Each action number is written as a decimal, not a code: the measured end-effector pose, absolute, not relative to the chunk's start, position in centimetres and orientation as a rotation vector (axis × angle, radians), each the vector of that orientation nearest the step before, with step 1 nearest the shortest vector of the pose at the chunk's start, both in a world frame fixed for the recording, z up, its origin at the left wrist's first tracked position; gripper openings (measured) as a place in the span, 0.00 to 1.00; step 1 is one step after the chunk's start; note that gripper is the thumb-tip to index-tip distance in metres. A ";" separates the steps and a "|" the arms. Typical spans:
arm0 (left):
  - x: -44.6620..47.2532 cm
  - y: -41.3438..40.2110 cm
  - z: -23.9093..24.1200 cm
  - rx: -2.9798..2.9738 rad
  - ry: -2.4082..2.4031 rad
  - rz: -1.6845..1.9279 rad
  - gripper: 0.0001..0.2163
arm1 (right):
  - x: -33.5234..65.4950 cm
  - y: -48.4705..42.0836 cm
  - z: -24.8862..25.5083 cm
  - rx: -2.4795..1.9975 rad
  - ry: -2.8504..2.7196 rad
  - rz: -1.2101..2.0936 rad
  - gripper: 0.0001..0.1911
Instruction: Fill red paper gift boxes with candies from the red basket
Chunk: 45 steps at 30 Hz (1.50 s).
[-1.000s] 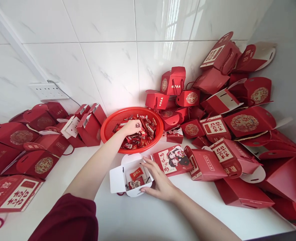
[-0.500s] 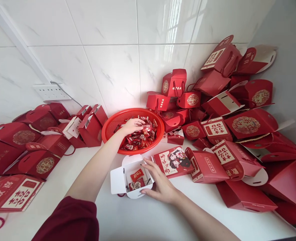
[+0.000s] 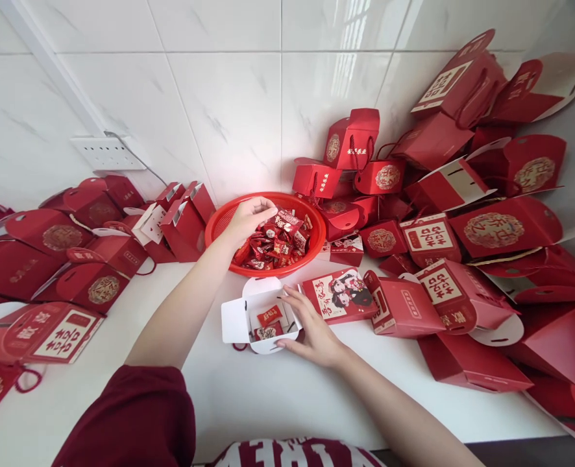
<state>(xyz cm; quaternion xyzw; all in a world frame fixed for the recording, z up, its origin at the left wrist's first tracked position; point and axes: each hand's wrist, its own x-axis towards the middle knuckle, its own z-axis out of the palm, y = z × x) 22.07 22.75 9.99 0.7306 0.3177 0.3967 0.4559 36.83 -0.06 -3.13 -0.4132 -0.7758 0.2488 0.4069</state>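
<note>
Over the red plastic basket (image 3: 319, 250), my left hand (image 3: 249, 217) has its thumb and fingers drawn together. A red wrapped candy (image 3: 288, 222) shows at its fingertips. Several more red wrapped candies (image 3: 281, 250) fill the basket below. My right hand (image 3: 314, 331) grips the right side of an open white-lined gift box (image 3: 235, 322), fingers on the upper rim and thumb at the near side. Inside that box lie a bright red packet (image 3: 269, 316) and a darker red packet (image 3: 268, 332). The box's flaps stand spread outward.
Closed and half-open red gift boxes (image 3: 506, 227) are piled along the right side. More red boxes (image 3: 105, 288) stand at the left. A flat red box with printed figures (image 3: 339, 295) lies beside my right hand. White tiled wall and a socket strip (image 3: 107, 154) rise behind.
My left hand has lifted slightly within the basket area, its fingers drawing closer together. My right hand stays on the white-lined box. The view has tilted downward a little.
</note>
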 end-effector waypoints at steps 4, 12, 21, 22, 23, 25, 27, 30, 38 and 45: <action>19.2 16.3 11.5 1.631 0.647 0.808 0.12 | 36.8 -0.2 -3.3 -1.052 -1.954 0.630 0.42; 15.2 11.1 11.7 1.611 0.723 0.662 0.10 | 36.9 -0.4 -3.2 -1.058 -1.948 0.617 0.42; 15.3 14.8 11.1 1.707 0.903 0.964 0.11 | 36.8 -0.4 -3.1 -1.072 -1.952 0.637 0.41; 15.4 15.2 11.2 1.762 0.965 1.069 0.11 | 36.8 -0.4 -3.1 -1.072 -1.954 0.632 0.42; 15.6 15.7 11.3 1.838 1.051 1.173 0.10 | 36.8 -0.3 -3.1 -1.071 -1.956 0.625 0.42; 16.0 16.5 12.1 2.042 1.252 1.273 0.12 | 36.8 -0.3 -3.1 -1.065 -1.964 0.614 0.42; 16.9 17.2 13.1 2.258 1.350 1.176 0.15 | 36.9 -0.3 -3.1 -1.056 -1.973 0.605 0.42; 19.1 18.7 14.4 2.518 1.224 0.916 0.14 | 36.8 -0.2 -3.0 -1.056 -1.982 0.593 0.42; 24.3 27.4 9.5 2.681 0.982 0.378 0.17 | 36.8 0.0 -2.5 -1.073 -1.995 0.585 0.42; 23.4 30.2 5.5 2.626 1.062 0.318 0.11 | 36.8 0.1 -2.5 -1.054 -2.003 0.588 0.42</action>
